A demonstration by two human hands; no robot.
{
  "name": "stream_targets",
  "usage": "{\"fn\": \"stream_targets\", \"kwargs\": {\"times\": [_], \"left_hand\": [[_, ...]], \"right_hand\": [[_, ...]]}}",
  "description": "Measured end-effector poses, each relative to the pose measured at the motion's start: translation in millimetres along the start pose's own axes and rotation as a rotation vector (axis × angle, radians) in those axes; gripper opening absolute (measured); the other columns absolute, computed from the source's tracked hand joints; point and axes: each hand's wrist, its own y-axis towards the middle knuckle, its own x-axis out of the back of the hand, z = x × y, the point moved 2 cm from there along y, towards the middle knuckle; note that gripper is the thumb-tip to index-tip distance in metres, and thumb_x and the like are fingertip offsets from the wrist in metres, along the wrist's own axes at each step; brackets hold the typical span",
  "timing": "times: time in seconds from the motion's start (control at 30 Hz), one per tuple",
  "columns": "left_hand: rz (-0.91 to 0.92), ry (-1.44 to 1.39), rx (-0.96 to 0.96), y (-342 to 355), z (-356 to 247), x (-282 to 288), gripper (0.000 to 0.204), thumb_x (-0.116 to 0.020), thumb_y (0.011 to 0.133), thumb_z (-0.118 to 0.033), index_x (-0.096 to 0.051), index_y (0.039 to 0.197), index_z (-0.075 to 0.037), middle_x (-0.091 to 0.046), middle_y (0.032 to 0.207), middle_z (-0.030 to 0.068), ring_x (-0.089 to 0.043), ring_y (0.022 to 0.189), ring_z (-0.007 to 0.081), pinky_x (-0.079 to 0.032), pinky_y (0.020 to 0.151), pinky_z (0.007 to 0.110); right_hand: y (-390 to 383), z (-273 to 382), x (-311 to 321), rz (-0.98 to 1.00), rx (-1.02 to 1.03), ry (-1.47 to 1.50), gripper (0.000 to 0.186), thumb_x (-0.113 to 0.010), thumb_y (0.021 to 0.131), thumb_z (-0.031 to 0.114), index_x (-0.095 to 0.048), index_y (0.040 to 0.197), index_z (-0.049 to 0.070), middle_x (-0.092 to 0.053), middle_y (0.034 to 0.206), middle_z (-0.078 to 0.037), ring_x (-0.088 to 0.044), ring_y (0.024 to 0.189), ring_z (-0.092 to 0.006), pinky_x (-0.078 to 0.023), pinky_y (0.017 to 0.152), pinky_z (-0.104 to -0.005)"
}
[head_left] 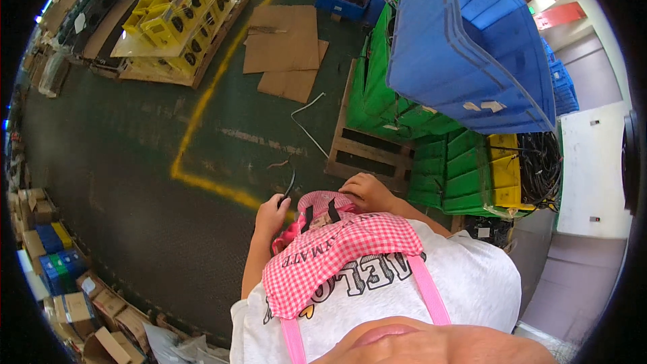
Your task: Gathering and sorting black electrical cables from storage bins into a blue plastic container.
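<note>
My left hand (273, 212) is closed round a thin dark cable (290, 185), whose free length rises toward the floor ahead of me. My right hand (367, 192) has bent fingers at the top edge of the pink checked apron (344, 232) on my front; what it grips, if anything, is hidden. Beyond my hands, a short brown strip (280, 164) and a bent white rod (306, 131) lie on the green floor.
To my right are a wooden pallet (364, 158), green bins (377, 81), a large blue bin (451, 47) and a yellow bin (502, 168) of cables. Ahead lie cardboard sheets (283, 37); yellow crates (165, 23) stand upper left, boxes (74, 310) lower left.
</note>
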Motion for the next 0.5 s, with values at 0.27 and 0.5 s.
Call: {"fn": "stream_targets", "kwargs": {"times": [0.27, 0.5], "left_hand": [[0.051, -0.120, -0.060, 84.6, -12.2, 67.7, 0.028, -0.056, 0.087, -0.025, -0.062, 0.101, -0.001, -0.062, 0.080, 0.0225, -0.064, 0.072, 0.0326, -0.047, 0.062, 0.035], [0.134, -0.156, 0.007, 192.3, -34.7, 155.4, 0.025, -0.052, 0.092, -0.019, -0.061, 0.103, 0.002, -0.060, 0.071, 0.0056, -0.052, 0.065, 0.0097, -0.043, 0.058, 0.027]], "right_hand": [[152.0, -32.5, -8.7, -0.105, 0.014, -0.011, 0.029, -0.067, 0.075, 0.017, -0.063, 0.102, 0.009, -0.062, 0.099, -0.010, -0.057, 0.093, -0.0288, -0.046, 0.080, -0.0401], [321.6, -66.2, -6.5, 0.095, 0.167, -0.015, 0.039, -0.066, 0.080, 0.034, -0.060, 0.112, 0.014, -0.062, 0.101, -0.006, -0.056, 0.101, -0.0250, -0.040, 0.089, -0.0410]]}}
